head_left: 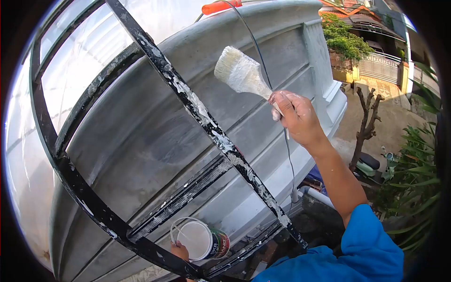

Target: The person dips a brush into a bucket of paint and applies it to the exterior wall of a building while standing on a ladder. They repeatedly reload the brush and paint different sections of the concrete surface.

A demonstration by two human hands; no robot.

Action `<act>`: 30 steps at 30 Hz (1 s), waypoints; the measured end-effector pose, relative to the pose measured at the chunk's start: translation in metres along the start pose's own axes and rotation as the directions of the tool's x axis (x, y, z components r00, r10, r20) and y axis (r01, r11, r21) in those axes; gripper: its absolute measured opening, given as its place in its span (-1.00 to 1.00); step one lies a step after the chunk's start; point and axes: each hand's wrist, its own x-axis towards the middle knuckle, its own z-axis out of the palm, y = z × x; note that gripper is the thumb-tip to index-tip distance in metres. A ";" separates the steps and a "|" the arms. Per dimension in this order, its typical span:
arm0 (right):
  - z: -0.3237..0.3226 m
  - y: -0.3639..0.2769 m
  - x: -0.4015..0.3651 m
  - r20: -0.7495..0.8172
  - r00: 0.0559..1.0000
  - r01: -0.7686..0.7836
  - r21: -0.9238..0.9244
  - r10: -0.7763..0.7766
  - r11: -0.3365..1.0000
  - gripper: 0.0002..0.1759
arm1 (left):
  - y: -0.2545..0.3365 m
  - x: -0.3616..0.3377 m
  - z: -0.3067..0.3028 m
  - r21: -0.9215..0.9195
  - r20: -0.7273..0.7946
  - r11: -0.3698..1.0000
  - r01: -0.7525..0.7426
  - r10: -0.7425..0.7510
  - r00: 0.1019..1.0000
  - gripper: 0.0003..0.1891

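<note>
Head view: the right hand (296, 115) is closed round the handle of a paintbrush (239, 73), raised against the grey wall (141, 141). The brush looks light, with soft, paint-laden bristles, and is best gripped by the handle. Low down, behind a black metal frame (202, 113), the left hand (180, 250) grips an open paint can (202, 239) of white paint, probably heavy and easily spilled.

A big grey wall (141, 141) stands in bright sun behind black metal bars (196, 108), and down below are a bare tree (365, 123), green plants (418, 178), a scooter (371, 164) and a white gate (380, 68).
</note>
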 end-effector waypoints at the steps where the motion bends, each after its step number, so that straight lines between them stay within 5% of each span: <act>1: 0.011 0.002 0.012 0.045 0.999 0.029 -0.024 -0.028 0.999 -0.61 | 0.000 0.000 0.000 -0.005 -0.002 1.000 -0.001 0.001 1.000 -0.67; 11: 0.094 0.008 0.076 0.184 0.939 0.301 -0.034 -0.290 0.953 -0.65 | -0.024 0.012 0.015 0.077 0.035 0.997 0.004 -0.006 0.999 -0.62; 16: 0.048 0.025 0.086 -0.080 0.991 0.100 -0.101 -0.108 0.990 -0.63 | -0.003 0.002 0.001 0.110 0.062 0.994 0.013 -0.020 0.998 -0.58; 20: 0.017 0.035 0.080 -0.249 0.955 -0.143 0.099 0.163 0.985 -0.66 | -0.021 0.006 0.019 -0.010 -0.106 0.992 -0.124 0.122 0.987 -0.74; 24: 0.041 0.029 0.064 -0.107 0.960 -0.220 0.278 0.258 0.935 -0.65 | -0.025 0.010 0.023 -0.053 -0.106 0.989 -0.141 0.135 0.985 -0.74; 28: 0.105 0.034 0.056 -0.058 0.993 0.110 0.200 -0.101 0.974 -0.67 | -0.029 0.011 0.022 -0.042 -0.072 0.989 -0.145 0.141 0.987 -0.71; 30: 0.107 0.029 0.056 0.015 0.998 0.050 0.261 -0.056 0.964 -0.65 | -0.016 0.009 0.015 -0.029 -0.052 0.993 -0.114 0.112 0.992 -0.67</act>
